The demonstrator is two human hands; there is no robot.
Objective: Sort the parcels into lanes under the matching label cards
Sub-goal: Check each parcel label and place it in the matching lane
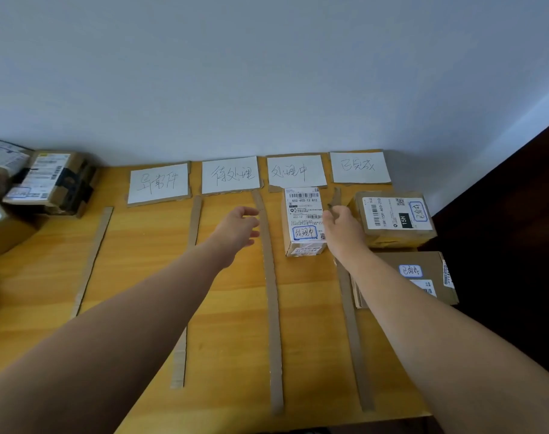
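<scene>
Four white label cards lie along the back of the wooden table (pixel 141 277): first card (pixel 158 182), second card (pixel 231 174), third card (pixel 295 170), fourth card (pixel 359 166). A small parcel (pixel 304 219) with a blue-marked label stands in the third lane under the third card. Two brown parcels lie in the fourth lane, one farther back (pixel 393 218) and one nearer (pixel 423 274). My left hand (pixel 238 228) hovers over the second lane, fingers relaxed, holding nothing. My right hand (pixel 342 228) is beside the small parcel's right side and pinches the upper end of a cardboard divider strip (pixel 336 197).
Cardboard strips mark the lanes: far left (pixel 93 261), second (pixel 193 223), middle (pixel 271 308). A pile of unsorted parcels (pixel 48 183) sits at the table's left back corner. A wall rises behind the cards; a dark floor drops off on the right.
</scene>
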